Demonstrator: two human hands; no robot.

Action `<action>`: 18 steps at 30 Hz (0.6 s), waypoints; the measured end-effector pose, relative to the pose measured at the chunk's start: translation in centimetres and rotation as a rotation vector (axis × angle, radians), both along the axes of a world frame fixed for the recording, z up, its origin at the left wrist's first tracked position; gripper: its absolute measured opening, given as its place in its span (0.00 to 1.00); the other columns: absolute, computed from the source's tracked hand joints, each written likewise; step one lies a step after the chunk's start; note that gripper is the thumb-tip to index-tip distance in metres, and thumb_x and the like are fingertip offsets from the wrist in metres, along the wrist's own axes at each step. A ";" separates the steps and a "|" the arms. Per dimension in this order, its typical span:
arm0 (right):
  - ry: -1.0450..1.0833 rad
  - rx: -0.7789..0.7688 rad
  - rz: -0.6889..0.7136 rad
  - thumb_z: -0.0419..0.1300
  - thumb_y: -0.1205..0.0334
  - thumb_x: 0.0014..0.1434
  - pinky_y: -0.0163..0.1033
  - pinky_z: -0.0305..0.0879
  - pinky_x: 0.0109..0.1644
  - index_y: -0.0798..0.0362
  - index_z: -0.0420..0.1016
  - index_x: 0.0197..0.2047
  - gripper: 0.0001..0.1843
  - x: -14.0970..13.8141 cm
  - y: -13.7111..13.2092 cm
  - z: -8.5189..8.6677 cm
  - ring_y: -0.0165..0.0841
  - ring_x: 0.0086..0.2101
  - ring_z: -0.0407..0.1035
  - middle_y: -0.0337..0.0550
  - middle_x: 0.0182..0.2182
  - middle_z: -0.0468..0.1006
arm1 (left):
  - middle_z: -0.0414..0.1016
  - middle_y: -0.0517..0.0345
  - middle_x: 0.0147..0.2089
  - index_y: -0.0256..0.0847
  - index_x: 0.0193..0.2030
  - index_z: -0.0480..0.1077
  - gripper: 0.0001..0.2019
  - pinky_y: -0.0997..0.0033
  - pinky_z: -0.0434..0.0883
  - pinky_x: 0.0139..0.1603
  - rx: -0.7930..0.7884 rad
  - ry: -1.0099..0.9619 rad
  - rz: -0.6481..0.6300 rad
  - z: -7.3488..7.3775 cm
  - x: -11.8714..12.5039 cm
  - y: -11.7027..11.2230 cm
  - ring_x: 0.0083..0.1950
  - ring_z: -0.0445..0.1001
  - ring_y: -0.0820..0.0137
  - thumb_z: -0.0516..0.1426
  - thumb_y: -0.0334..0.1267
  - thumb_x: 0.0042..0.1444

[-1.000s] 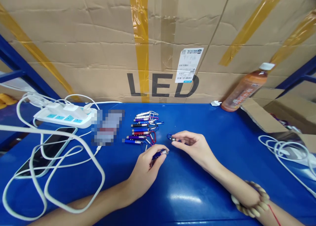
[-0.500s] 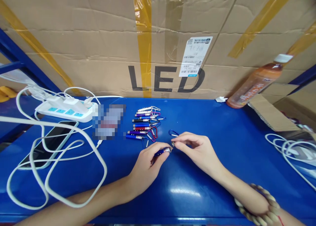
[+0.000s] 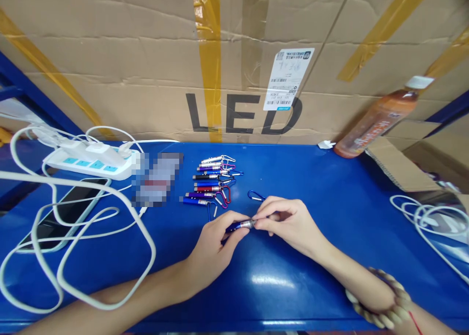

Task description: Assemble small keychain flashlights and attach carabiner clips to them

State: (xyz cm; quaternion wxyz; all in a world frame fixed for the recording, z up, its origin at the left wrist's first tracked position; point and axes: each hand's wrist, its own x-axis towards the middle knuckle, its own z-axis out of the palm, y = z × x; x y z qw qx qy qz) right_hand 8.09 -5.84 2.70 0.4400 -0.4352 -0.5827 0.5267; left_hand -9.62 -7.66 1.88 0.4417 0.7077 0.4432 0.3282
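Observation:
My left hand [image 3: 216, 242] pinches a small blue keychain torch [image 3: 239, 224] by its body, low over the blue table [image 3: 330, 218]. My right hand [image 3: 287, 223] is closed on the torch's silver end cap, its fingertips meeting the left hand's. A blue carabiner clip [image 3: 255, 196] sticks out just behind my right fingers. Just beyond my left hand, a row of several small torches [image 3: 209, 181] with coloured clips lies on the table.
A large cardboard box marked LED [image 3: 234, 71] walls off the back. A white power strip [image 3: 93, 160], looping white cables [image 3: 91, 218] and a phone [image 3: 62, 213] lie left. A drink bottle [image 3: 373, 120] leans back right, with a cardboard flap [image 3: 395, 166] and more cable [image 3: 428, 218] at right.
My right hand has brought the end cap with its clip down and left until it meets the torch in my left hand. The camera tilted slightly.

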 end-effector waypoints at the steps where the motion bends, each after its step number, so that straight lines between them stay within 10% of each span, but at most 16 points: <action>1: 0.023 -0.049 0.031 0.71 0.57 0.39 0.28 0.63 0.19 0.53 0.79 0.23 0.10 0.1 0.1 -0.1 0.23 0.18 0.65 0.39 0.22 0.75 | 0.78 0.58 0.37 0.42 0.40 0.72 0.08 0.75 0.70 0.38 0.014 0.002 -0.012 -0.1 0.0 -0.1 0.37 0.74 0.69 0.51 0.34 0.59; 12: 0.108 -0.305 -0.011 0.74 0.63 0.30 0.26 0.61 0.17 0.55 0.73 0.22 0.16 -0.7 -0.3 -0.6 0.23 0.17 0.64 0.33 0.16 0.72 | 0.75 0.58 0.33 0.42 0.48 0.73 0.13 0.78 0.67 0.30 0.144 0.018 -0.018 -0.6 -0.4 -0.4 0.31 0.72 0.72 0.52 0.32 0.59; 18: -0.187 0.256 0.091 0.67 0.59 0.48 0.31 0.63 0.25 0.53 0.79 0.24 0.07 0.3 -0.1 -0.3 0.26 0.23 0.67 0.39 0.23 0.75 | 0.78 0.56 0.43 0.41 0.46 0.73 0.12 0.77 0.68 0.38 -0.064 -0.046 -0.021 0.1 -0.1 0.1 0.45 0.74 0.68 0.51 0.33 0.60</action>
